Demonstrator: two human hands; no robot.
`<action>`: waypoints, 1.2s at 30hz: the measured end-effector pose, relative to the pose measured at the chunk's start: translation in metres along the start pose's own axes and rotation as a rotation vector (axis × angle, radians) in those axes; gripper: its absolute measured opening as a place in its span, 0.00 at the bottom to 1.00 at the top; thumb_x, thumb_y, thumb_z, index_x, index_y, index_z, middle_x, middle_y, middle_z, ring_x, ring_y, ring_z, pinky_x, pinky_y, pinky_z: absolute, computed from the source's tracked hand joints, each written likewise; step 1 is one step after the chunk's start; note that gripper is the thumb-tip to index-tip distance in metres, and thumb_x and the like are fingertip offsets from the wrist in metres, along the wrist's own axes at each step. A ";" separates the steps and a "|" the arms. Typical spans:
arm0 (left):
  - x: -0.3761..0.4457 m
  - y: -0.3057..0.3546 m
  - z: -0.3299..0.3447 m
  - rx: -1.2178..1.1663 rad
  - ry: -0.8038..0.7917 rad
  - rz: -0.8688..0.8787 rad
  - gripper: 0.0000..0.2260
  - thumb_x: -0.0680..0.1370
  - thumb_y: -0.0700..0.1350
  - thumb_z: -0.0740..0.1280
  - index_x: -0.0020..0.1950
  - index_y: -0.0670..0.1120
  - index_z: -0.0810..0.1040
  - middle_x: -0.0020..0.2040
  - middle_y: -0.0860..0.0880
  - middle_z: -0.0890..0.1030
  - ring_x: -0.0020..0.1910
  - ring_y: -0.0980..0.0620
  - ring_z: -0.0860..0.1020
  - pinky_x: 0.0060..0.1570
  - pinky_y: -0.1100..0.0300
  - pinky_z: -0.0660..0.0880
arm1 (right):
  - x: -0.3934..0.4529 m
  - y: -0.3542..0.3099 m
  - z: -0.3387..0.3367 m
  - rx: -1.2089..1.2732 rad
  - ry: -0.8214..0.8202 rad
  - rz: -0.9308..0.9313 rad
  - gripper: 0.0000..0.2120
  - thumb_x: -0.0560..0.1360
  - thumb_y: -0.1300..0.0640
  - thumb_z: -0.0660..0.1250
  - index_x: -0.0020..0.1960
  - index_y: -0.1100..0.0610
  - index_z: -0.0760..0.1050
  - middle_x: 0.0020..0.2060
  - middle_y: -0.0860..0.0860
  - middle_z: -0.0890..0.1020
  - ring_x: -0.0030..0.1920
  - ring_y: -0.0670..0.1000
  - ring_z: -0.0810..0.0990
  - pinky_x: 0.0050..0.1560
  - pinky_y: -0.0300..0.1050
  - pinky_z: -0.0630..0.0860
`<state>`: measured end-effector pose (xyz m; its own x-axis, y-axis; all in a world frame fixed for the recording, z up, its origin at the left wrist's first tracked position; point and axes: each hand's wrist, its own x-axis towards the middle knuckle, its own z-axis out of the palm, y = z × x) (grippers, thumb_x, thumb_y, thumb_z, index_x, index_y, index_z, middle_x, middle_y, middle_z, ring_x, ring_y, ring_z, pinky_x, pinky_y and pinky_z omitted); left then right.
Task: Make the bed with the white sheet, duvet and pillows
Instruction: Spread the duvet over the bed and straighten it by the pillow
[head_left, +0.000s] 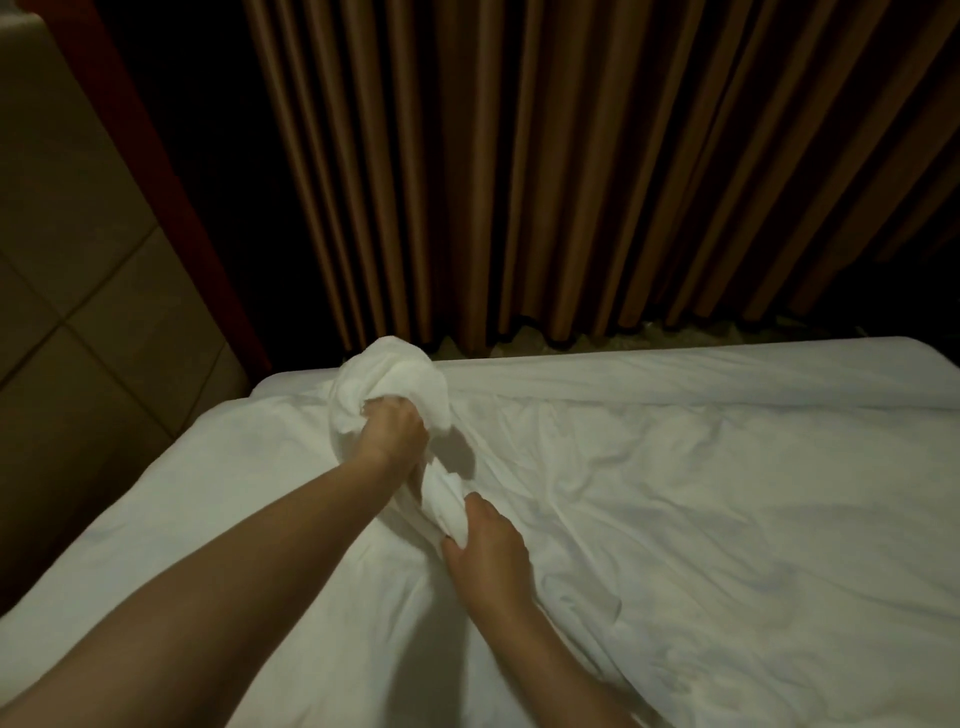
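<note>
Tiled wall (78, 260) at far left of the bed (363, 369), a dark red strip running down beside it, brown curtain (519, 156) behind the bed's far edge. White sheet (675, 493) lies spread over the bed, wrinkled, not smoothed; whether this cloth is sheet or duvet is hard to tell, calling it sheet. Near the bed's far-left corner the left hand (395, 431) has its fingers curled tight round a balled-up bunch of sheet (395, 379), lifted off the bed. Just right of it and nearer the person, the right hand (485, 556) grips the same gathered cloth, fingers (452, 543) wrapped round a twisted fold lower down. The twisted stretch runs between both hands, long axis slanting from the near hand up toward the far-left corner. Left hand is the nearer to that corner. Likely step: pulling the bunched corner out toward the bed's corner to spread or tuck it, so the move goes away from the person and leftward. No pillows in view. Rest of sheet trails right across the bed, creases fanning from the grip.
</note>
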<state>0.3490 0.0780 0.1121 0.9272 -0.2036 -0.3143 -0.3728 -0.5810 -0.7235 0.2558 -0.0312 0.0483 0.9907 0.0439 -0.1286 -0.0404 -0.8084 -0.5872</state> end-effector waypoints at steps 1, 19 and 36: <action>0.000 -0.005 -0.001 0.121 0.067 0.055 0.17 0.81 0.45 0.58 0.68 0.40 0.71 0.67 0.42 0.69 0.67 0.42 0.67 0.64 0.51 0.68 | 0.001 -0.001 -0.001 -0.012 -0.003 -0.009 0.23 0.78 0.52 0.61 0.71 0.55 0.63 0.63 0.51 0.73 0.63 0.53 0.72 0.60 0.43 0.67; -0.012 -0.010 0.058 -0.377 -0.203 0.307 0.34 0.80 0.40 0.60 0.78 0.53 0.41 0.69 0.43 0.69 0.62 0.45 0.74 0.56 0.56 0.72 | -0.021 0.007 0.034 -0.042 -0.115 -0.029 0.23 0.77 0.53 0.61 0.70 0.53 0.63 0.62 0.49 0.74 0.61 0.52 0.73 0.59 0.44 0.69; -0.055 -0.110 0.057 -0.679 0.473 -0.346 0.20 0.80 0.42 0.60 0.71 0.41 0.62 0.51 0.41 0.78 0.46 0.38 0.79 0.36 0.50 0.69 | 0.031 -0.067 0.008 0.138 0.579 0.026 0.16 0.70 0.67 0.63 0.58 0.60 0.72 0.49 0.58 0.78 0.49 0.59 0.76 0.47 0.52 0.74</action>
<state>0.3371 0.1980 0.1733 0.9575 -0.1468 0.2483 -0.1077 -0.9805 -0.1641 0.2878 0.0295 0.0774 0.8972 -0.3336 0.2894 -0.0440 -0.7196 -0.6930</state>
